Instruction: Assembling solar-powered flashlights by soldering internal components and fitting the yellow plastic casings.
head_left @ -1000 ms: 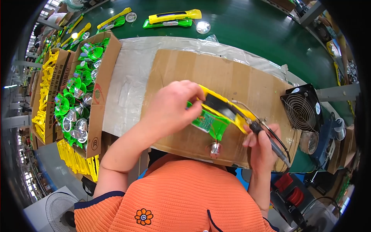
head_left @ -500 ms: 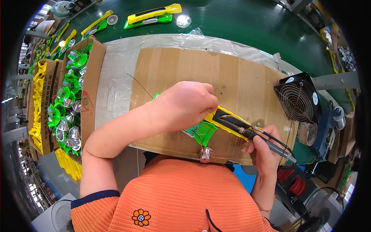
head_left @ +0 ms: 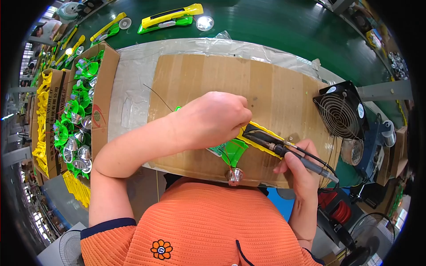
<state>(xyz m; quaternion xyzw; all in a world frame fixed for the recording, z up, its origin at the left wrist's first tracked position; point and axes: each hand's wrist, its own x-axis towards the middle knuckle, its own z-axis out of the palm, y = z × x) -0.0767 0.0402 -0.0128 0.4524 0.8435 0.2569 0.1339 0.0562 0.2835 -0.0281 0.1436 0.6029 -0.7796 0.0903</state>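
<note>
Nearest the body, a shiny cup point(head_left: 234, 177) lay wired to a green shell point(head_left: 236, 151) over the cardboard point(head_left: 204, 75). The right hand point(head_left: 301, 173) gripped a soldering iron point(head_left: 314, 167) across the yellow shell point(head_left: 261, 147) alongside. The left hand point(head_left: 219, 117) curled over its left end, grip hidden. Beyond, a yellow-and-green lamp point(head_left: 171, 16) rested on the green table point(head_left: 266, 31).

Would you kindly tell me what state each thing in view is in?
Left hand: fingers bent, grip hidden.
Right hand: closed around the soldering iron.
Soldering iron: held, heat not visible.
Yellow casing: lying beneath the iron.
Green casing: circuit board exposed.
Reflector: wired up.
Cardboard box: open, filled.
Square black fan: spinning or stopped, unclear.
</note>
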